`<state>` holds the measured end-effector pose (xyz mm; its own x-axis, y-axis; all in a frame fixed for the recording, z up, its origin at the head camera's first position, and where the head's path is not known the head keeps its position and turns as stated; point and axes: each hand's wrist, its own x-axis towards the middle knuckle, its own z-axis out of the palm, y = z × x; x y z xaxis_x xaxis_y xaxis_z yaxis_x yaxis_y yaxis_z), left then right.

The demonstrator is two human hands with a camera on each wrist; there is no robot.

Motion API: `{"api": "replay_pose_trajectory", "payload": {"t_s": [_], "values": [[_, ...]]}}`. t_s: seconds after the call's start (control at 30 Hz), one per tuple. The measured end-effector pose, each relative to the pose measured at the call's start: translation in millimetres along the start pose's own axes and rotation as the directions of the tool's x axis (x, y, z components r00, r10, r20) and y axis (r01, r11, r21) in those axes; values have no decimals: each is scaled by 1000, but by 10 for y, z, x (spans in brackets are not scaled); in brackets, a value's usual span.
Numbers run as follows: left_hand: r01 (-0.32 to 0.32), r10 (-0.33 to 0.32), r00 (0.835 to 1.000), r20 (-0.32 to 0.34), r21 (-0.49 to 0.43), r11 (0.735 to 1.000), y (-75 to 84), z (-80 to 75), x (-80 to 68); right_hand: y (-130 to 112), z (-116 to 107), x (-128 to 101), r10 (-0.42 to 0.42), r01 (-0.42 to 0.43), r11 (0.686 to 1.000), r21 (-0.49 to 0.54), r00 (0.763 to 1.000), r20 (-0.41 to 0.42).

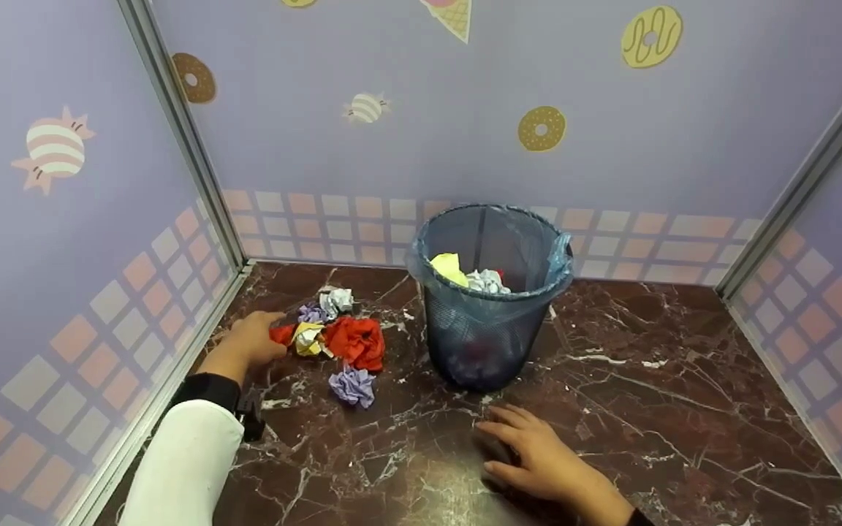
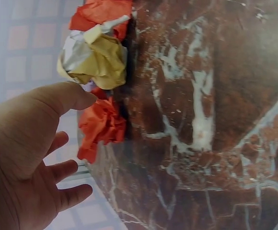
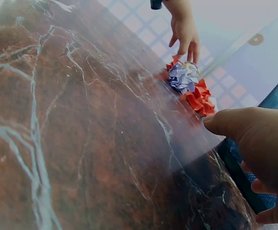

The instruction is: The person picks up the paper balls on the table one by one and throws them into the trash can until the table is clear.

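Marble in dark red with white veins forms the tabletop (image 1: 647,380), and on it, left of centre in the head view, lies a cluster of crumpled paper balls; the left hand (image 1: 249,340) reaches in with fingers spread and loose, its thumb touching the small red paper ball (image 1: 282,334) without yet closing on it. Just beside that sit the yellow-and-white paper ball (image 1: 308,338), a larger red wad (image 1: 357,341) and a purple ball (image 1: 352,385). To take it cleanly, I judge the fingers should close round the red ball alone, keeping clear of the yellow one pressed against it. The right hand (image 1: 538,456) rests flat and relaxed at lower centre, near the blue mesh wastebasket (image 1: 490,292), which already holds some paper. Only the left wrist view shows the thumb (image 2: 64,96) meeting the paper (image 2: 100,127); only the head view shows the bin's contents
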<state>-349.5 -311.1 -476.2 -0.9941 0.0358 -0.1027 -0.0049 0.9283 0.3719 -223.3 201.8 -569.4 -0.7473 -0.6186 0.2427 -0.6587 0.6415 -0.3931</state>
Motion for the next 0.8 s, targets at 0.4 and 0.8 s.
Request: {"api": "replay_pose_trajectory", "payload": {"t_s": [0.4, 0.8], "values": [[-17, 17, 1000, 3, 14, 1000, -92, 177, 36, -7, 2, -26, 20, -20, 1000, 17, 1000, 5], [-19, 19, 1000, 23, -31, 999, -196, 301, 0, 20, -20, -41, 22, -22, 999, 26, 1000, -7]]}}
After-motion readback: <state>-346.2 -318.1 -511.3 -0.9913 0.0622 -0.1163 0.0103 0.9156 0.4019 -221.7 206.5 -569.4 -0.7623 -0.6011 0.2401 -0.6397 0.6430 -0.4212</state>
